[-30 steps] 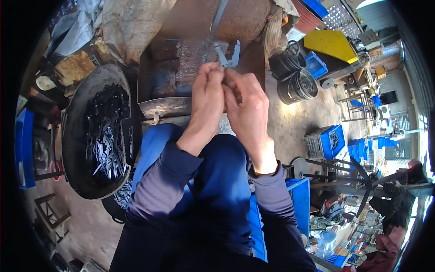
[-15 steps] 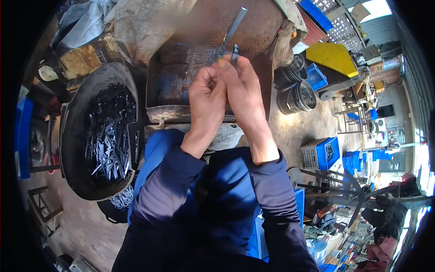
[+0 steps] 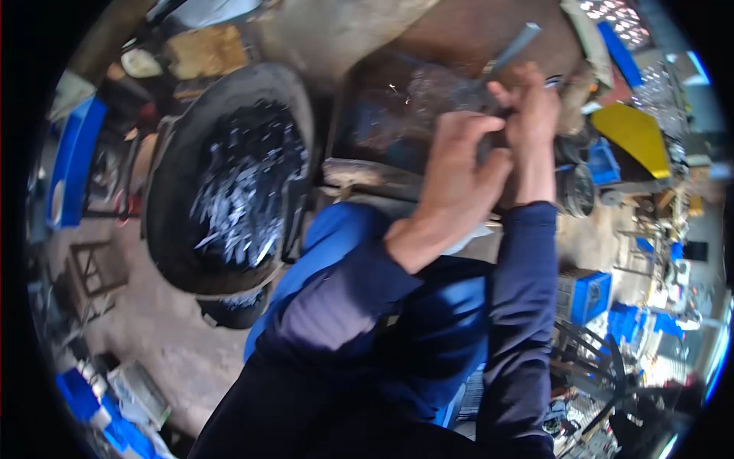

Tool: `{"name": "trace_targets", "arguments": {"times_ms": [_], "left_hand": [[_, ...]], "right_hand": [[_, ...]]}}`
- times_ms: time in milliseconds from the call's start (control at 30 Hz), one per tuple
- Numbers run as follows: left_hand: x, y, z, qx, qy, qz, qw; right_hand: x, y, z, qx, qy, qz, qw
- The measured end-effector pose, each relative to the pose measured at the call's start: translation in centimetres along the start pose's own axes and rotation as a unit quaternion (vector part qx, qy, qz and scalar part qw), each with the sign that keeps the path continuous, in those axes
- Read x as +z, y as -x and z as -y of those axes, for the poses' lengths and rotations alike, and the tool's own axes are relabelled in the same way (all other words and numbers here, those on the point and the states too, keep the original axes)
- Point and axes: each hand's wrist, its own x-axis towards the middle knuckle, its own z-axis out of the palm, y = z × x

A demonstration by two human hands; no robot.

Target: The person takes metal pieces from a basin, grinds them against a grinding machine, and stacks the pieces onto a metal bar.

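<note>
My left hand [image 3: 459, 168] is over the front of a dark metal tray [image 3: 367, 170]. Its thumb and forefinger stand apart, with nothing visible between them. Just to the right, my right hand [image 3: 534, 115] is raised with its fingers bent and smeared by motion. A small shiny metal piece [image 3: 553, 80] shows at its fingertips and appears to be held there; its shape is blurred. Behind the hands, a narrow flat metal bar [image 3: 514, 50] slants up from the tray, its lower end hard to make out.
A large black tub [image 3: 172, 252] holding many thin metal pieces [image 3: 245, 191] is at my left. Below it sits a smaller dark container [image 3: 222, 312] of similar pieces. Black buckets [image 3: 575, 187], a yellow panel [image 3: 631, 138], a blue crate [image 3: 590, 297] and a fan [image 3: 604, 367] are at the right.
My hands, pinched together before, have come apart, and the left one has opened. The view has swung left, so the tub, tray and hands appear farther right.
</note>
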Motion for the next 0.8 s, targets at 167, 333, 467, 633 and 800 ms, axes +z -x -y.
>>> {"name": "trace_targets", "arguments": {"times_ms": [167, 333, 467, 633, 800], "left_hand": [[-0.1, 0.5, -0.6, 0.001, -0.025, 0.006, 1.0], [-3.2, 0.7, -1.0, -0.025, -0.008, 0.074, 0.997], [-10.2, 3.2, -1.4, -0.027, -0.11, 0.115, 0.987], [-18.6, 11.3, -2.3, -0.221, -0.153, 0.196, 0.943], [-27.0, 22.1, 2.5, -0.492, -0.05, 0.179, 0.85]], "right_hand": [[1.8, -1.1, -1.4, -0.108, 0.091, 0.066, 0.988], [2.5, -1.8, -2.0, -0.139, 0.159, 0.052, 0.976], [2.3, -2.1, -2.0, -0.124, 0.221, 0.045, 0.966], [2.2, -2.3, -2.6, -0.123, 0.203, 0.057, 0.97], [2.1, -2.5, -1.7, -0.099, 0.282, 0.049, 0.953]]}}
